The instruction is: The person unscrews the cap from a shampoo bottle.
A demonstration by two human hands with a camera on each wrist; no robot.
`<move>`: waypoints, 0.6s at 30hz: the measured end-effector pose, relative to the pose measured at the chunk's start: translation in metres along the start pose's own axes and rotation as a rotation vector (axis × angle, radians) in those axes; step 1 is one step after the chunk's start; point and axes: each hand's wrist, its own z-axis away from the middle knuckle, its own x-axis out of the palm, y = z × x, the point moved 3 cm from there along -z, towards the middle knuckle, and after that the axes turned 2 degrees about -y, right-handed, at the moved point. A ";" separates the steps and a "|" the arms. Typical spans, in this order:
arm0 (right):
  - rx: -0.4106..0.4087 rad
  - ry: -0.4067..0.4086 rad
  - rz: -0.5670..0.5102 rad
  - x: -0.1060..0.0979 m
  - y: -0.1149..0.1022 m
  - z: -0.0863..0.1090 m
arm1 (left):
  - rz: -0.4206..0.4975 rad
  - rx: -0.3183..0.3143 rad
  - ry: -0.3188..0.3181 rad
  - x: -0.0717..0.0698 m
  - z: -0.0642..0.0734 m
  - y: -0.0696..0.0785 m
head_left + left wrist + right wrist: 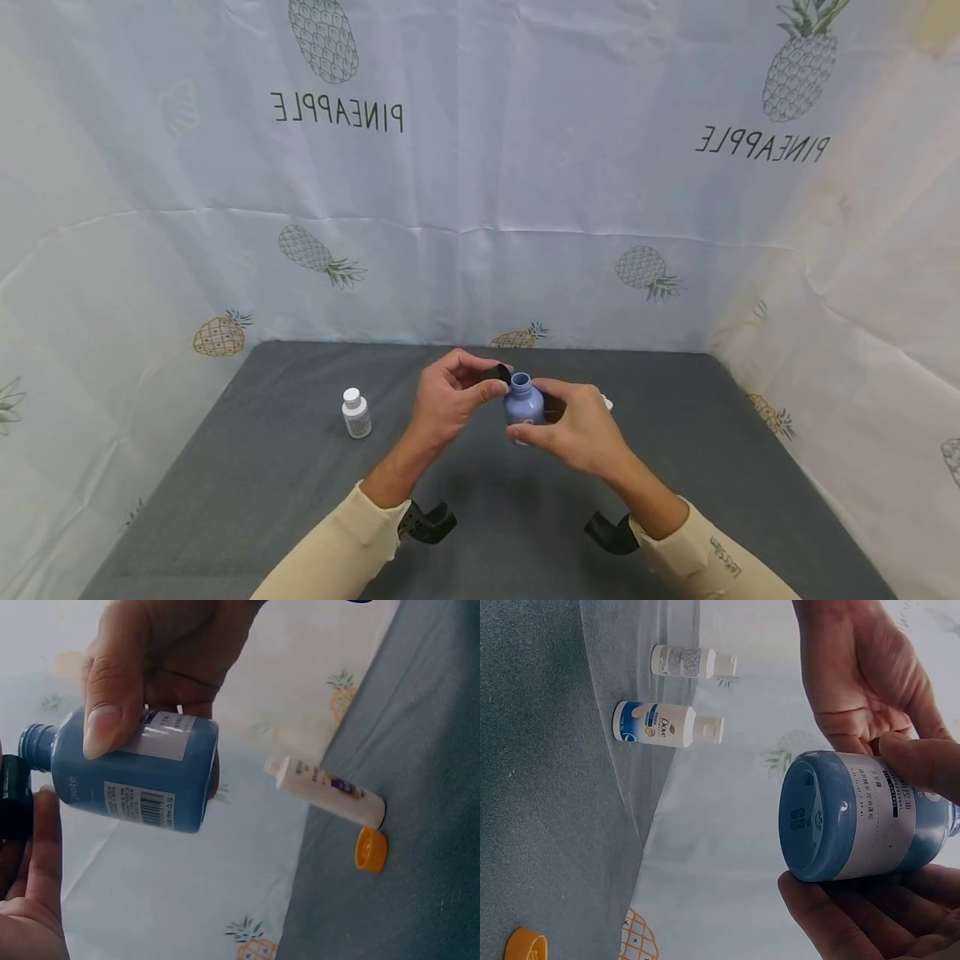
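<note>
My right hand [581, 425] grips a blue bottle [523, 405] round its body, thumb on the near side. The bottle's threaded neck stands uncapped, tipped slightly toward the left. Between the thumb and fingers of my left hand [448, 398] is a black cap [501, 373], pinched right beside the bottle's mouth. In the left wrist view the blue bottle [135, 772] shows a barcode label, and the black cap [15, 796] is close by its neck. The right wrist view shows the base and printed label of the bottle [862, 814].
A small white bottle [356, 414] with a white cap stands left on the grey table [300, 517]. The right wrist view shows a white Dove bottle [656, 724]. An uncapped white bottle [330, 791] stands beside an orange cap [371, 850], seen in the left wrist view.
</note>
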 end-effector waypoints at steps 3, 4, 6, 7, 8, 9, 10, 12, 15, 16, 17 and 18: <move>-0.001 0.000 -0.018 -0.001 0.000 -0.001 | 0.017 0.010 0.009 0.002 0.000 -0.001; 0.000 -0.002 -0.026 -0.001 0.000 -0.001 | 0.020 0.014 0.010 0.002 0.000 -0.001; 0.004 -0.006 -0.036 -0.001 0.000 -0.001 | 0.026 0.010 0.005 0.002 0.000 -0.003; 0.007 -0.007 -0.038 -0.001 0.000 -0.001 | 0.025 0.007 0.001 0.002 0.000 -0.003; 0.009 -0.009 -0.040 -0.001 0.000 -0.001 | 0.022 0.004 -0.005 0.002 0.001 -0.004; 0.010 -0.010 -0.043 -0.001 0.000 -0.001 | 0.018 0.002 -0.013 0.002 0.001 -0.004; 0.011 -0.011 -0.043 -0.001 0.000 -0.001 | 0.014 0.005 -0.022 0.001 0.001 -0.005; 0.014 -0.010 -0.041 -0.001 -0.001 -0.001 | -0.001 0.007 -0.041 0.000 0.002 -0.005; 0.021 -0.008 -0.031 -0.001 0.000 -0.001 | -0.033 0.018 -0.070 -0.001 0.003 -0.003; 0.023 -0.008 -0.027 -0.001 0.000 -0.001 | -0.046 0.023 -0.082 -0.002 0.003 -0.001; 0.026 -0.007 -0.022 -0.001 0.000 -0.001 | -0.063 0.023 -0.092 -0.002 0.003 -0.001; 0.027 -0.007 -0.020 0.000 0.001 -0.001 | -0.078 0.030 -0.106 -0.003 0.004 0.000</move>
